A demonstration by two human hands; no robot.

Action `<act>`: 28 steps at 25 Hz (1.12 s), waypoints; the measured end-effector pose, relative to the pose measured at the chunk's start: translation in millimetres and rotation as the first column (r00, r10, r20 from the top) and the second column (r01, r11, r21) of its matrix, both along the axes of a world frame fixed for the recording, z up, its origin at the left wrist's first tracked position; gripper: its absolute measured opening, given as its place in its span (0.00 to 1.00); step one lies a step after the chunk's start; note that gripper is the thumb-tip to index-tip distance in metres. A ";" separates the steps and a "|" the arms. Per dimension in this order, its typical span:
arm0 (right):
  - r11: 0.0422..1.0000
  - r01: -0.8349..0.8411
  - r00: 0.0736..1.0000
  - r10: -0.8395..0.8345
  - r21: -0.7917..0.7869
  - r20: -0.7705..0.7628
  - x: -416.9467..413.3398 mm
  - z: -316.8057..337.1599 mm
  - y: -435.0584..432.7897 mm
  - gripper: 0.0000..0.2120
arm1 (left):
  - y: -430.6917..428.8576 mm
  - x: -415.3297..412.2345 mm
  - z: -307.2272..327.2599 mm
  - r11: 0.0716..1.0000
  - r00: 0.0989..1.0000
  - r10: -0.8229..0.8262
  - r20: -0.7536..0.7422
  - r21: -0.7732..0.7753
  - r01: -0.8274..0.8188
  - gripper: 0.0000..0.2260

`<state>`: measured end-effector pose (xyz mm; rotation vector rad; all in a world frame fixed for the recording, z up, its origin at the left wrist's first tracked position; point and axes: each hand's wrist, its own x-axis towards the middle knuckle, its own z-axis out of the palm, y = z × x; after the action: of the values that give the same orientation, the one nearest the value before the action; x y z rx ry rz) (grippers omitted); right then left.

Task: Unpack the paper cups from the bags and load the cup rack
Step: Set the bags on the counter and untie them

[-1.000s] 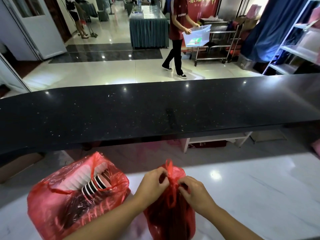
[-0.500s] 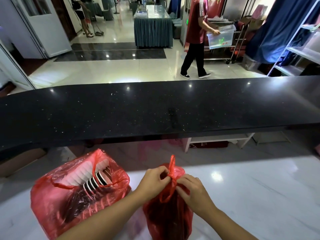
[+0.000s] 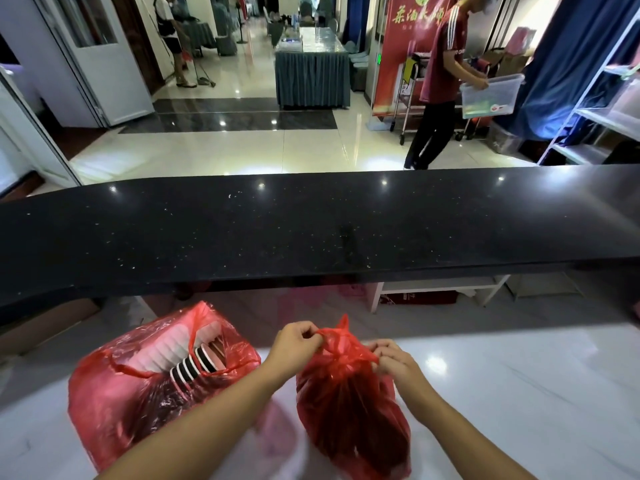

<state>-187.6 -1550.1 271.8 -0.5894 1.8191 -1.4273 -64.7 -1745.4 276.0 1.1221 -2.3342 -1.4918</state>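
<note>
A tied red plastic bag (image 3: 349, 410) stands on the white marble counter (image 3: 512, 393) in front of me. My left hand (image 3: 294, 344) pinches the knotted top of this bag from the left. My right hand (image 3: 394, 358) pinches the same knot from the right. To the left lies a second red bag (image 3: 131, 403), open at the top. Stacked paper cups (image 3: 194, 362) with dark sides and white rims show through its opening. No cup rack is in view.
A raised black stone ledge (image 3: 311, 230) runs across behind the counter. Beyond it, a person in a red shirt (image 3: 440, 84) carries a clear plastic bin (image 3: 491, 95) near a metal cart. White shelving (image 3: 602, 116) stands at the far right.
My hands have moved slightly apart on the bag's knot, pulling the twisted top wider. The person in the background has walked to the right with the bin.
</note>
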 end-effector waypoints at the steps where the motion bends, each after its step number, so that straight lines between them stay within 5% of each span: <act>1: 1.000 -0.015 1.000 0.015 0.016 -0.025 -7.4 0.9 7.4 0.08 | -8.1 2.1 -0.1 1.000 0.999 0.030 0.013 -0.003 -0.030 0.04; 7: 0.997 -0.037 0.973 0.051 0.069 -0.223 -33.1 -7.0 47.6 0.09 | -32.0 12.9 14.7 0.931 0.937 0.350 0.016 -0.116 -0.346 0.15; 11: 0.990 -0.099 0.942 0.125 0.098 -0.313 -28.1 -6.3 52.8 0.12 | -10.1 4.0 20.8 0.888 0.971 0.205 0.119 0.395 -0.236 0.15; 12: 0.986 -0.131 0.928 0.159 0.104 -0.338 -24.1 -7.3 51.3 0.12 | -2.1 5.1 18.4 0.902 0.988 0.090 0.121 0.411 -0.133 0.15; 14: 0.973 -0.196 0.901 0.227 0.120 -0.371 -14.8 -8.1 46.4 0.14 | 9.9 8.9 0.8 0.982 0.977 -0.164 0.137 0.119 0.148 0.11; 17: 0.947 -0.289 0.844 0.322 0.142 -0.428 1.0 -5.2 40.7 0.16 | 25.4 15.1 -27.5 0.856 0.908 -0.273 0.317 -0.352 0.380 0.21; 20: 0.950 -0.295 0.845 0.309 0.104 -0.437 15.0 2.7 31.8 0.12 | 32.4 10.3 -36.8 0.830 0.942 -0.236 0.238 -0.454 0.323 0.15; 23: 0.996 -0.070 0.896 0.084 0.048 -0.436 4.7 1.0 16.4 0.13 | 29.9 13.8 -39.4 0.861 0.970 -0.213 0.113 -0.448 0.241 0.10; 26: 0.927 -0.223 0.704 0.367 0.301 -0.608 -6.1 -7.4 -0.2 0.19 | 31.6 24.8 -36.9 0.869 0.973 -0.228 0.045 -0.441 0.224 0.08; 28: 0.927 -0.220 0.667 0.369 0.303 -0.647 -6.6 -17.4 -7.4 0.13 | 32.7 33.5 -35.0 0.864 0.971 -0.231 0.064 -0.445 0.235 0.05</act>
<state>-194.2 -1557.5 254.5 -1.3955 2.2550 -0.8130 -31.2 -1712.7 241.0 0.7457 -2.7020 -0.9134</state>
